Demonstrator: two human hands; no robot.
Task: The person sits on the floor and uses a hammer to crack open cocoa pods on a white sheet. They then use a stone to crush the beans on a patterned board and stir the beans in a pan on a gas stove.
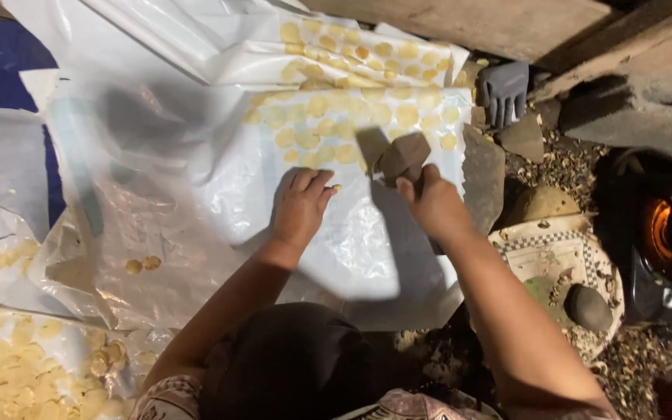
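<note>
Our left fingers (305, 183) lie close together and almost flat, pressing down on the white plastic sheet (336, 257). They are not wrapped around anything. A tiny yellow bit (337, 187) sits just beside the fingertips, touching or almost touching them; we cannot tell which. Our left hand (299, 208) rests palm down in the middle of the sheet.

Our right fingers (408, 185) are curled tight around a dark brown block (403, 158). Our right hand (432, 204) holds the block up over the sheet, just above the bare part. The block tilts a little, and its shadow falls on the sheet next to it.

Past our hands, many small round yellow discs (351, 117) lie in rows on the far part of the sheet. More rows (351, 50) lie on another sheet behind that one. A heap of the same yellow discs (17, 373) sits on plastic at the near left, and two loose ones (142, 264) lie between the heap and our left arm.

To the right we see a flat grey stone (482, 175), a dark rake-shaped tool (503, 92), a round patterned plate (565, 257) with a dark stone (589, 307) on it, and an orange glow (660, 225) in a dark stove.
</note>
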